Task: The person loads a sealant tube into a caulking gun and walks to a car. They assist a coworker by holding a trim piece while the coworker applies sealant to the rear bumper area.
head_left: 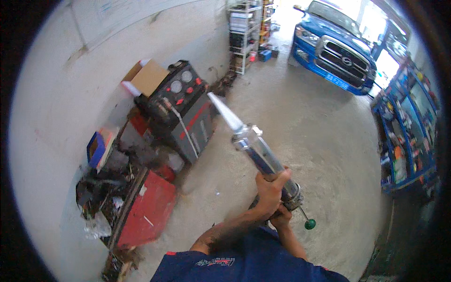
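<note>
A caulking gun [263, 155] with a silver barrel slants across the middle of the head view. Its long white cone nozzle [228, 113] points up and to the left, away from me. From the rear end sticks a thin rod with a green knob [310, 224]. My left hand [271, 190] is wrapped round the rear part of the barrel, thumb across the top. Below it, close to the barrel's rear, my right hand [281, 217] is closed at the gun's handle; the barrel and my left hand partly hide its fingers.
A dark machine with round gauges [181, 84] stands by the left wall, a cardboard box [149, 78] on top. Nearer is a red cabinet [148, 209] with clutter. A blue pickup [336, 47] is parked ahead. Blue shelving [408, 127] lines the right, white shelving [243, 35] the far wall.
</note>
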Available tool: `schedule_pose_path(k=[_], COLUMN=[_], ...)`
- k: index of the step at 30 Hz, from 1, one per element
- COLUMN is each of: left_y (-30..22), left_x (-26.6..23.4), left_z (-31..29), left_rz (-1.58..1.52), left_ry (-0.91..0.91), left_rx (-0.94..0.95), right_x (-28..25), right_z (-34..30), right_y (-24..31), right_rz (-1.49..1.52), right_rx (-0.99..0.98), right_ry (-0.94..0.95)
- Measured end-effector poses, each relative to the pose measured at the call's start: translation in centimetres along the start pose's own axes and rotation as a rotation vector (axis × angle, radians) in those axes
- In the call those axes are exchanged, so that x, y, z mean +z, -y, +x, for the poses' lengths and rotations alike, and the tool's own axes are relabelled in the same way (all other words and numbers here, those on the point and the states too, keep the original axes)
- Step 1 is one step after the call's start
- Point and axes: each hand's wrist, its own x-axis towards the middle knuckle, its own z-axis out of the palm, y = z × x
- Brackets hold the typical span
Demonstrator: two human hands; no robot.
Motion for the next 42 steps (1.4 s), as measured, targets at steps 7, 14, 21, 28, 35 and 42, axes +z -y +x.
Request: schedule_pose_path(k=[7,14,21,28,35,42], left_y=[-5.0,-18.3,-19.4,-21.0,-19.9,-20.2], left_x=[-5.4,-7.1,-5.3,-4.9,-3.9,-5.3], left_z=[3.2,5.6,4.2,4.9,3.3,4.8], left_rz=[0.225,-0.531,-0.420,-0.391,-0.341,-0.333], left_ry=[0.459,0.361,0.279,1.299,0.179,0.755], left_rx=[0.077,0.131,0.210,0.306,0.273,0.193], right_x=[-0.3,-0.2,1.1,1.8,1.9,1.3], right_z=[-0.4,-0.3,-0.9,-0.7,0.1,-0.1], right_y=[3.5,5.4,4.1,3.5,2.5,2.9], right_rz=[-0.368,-0.619,-0.478,-0.172,-0.299,-0.258], right_rx=[-0.245,-0.179,-0.125,0.116,-0.068,0.037], right_ry=[0.040,0.022,0.061,0.190,0.154,0.127])
